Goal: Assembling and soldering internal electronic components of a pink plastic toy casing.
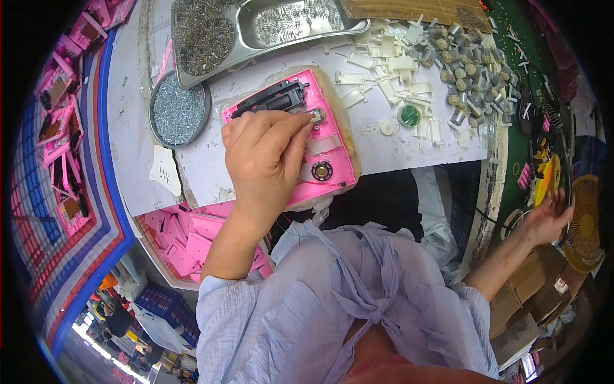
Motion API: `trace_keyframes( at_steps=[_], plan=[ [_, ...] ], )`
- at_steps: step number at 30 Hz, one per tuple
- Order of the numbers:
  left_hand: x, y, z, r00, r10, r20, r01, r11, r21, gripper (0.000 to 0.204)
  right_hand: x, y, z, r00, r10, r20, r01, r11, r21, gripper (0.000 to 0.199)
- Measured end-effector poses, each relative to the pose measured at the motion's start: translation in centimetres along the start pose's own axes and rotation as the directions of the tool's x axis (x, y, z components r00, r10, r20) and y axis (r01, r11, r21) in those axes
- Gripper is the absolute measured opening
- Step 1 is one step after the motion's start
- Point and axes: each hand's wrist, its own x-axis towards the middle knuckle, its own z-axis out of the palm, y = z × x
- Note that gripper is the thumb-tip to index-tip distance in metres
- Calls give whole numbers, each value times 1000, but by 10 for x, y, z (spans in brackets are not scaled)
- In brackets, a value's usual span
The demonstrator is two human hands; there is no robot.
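Note:
A pink plastic housing (342, 157) lies on a padded block on the bench, with a long black part (275, 97), a round black speaker (322, 170) and a pale plastic piece (324, 144) in it. My left hand (262, 150) is over the housing, its fingertips pinched on a small silver motor (318, 115) near the upper right edge. The curled fingers partly hide the motor. Far to the right, my right hand (547, 217) is raised off the bench with its fingers apart and nothing in them. Behind it is a yellow tool (548, 182).
Beyond the housing stand a metal tray (288, 41) of springs and a round dish (179, 110) of screws. White plastic parts (384, 61) and small motors (470, 77) are heaped at the back right. Pink housings fill a box (192, 237) below and a rack at left.

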Motion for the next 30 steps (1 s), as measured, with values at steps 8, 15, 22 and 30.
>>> trace_keyframes(
  at_steps=[8, 15, 22, 30],
  plan=[
    [-2, 1, 11, 998, 36, 42, -41, 994, 101, 13, -132, -15, 123, 770, 257, 584, -436, 880, 188, 38],
    [-10, -6, 18, 1000, 22, -7, -21, 995, 102, 14, -179, -6, 197, 321, -210, 924, 59, 978, 202, 30],
    [-9, -3, 17, 1000, 11, 7, -12, 989, 144, 15, -183, -2, 205, 313, -296, 903, 146, 954, 262, 29],
    [-8, -3, 18, 1000, 14, -3, -13, 988, 156, 15, -186, -2, 208, 274, -308, 911, 180, 947, 266, 32]
  ],
)
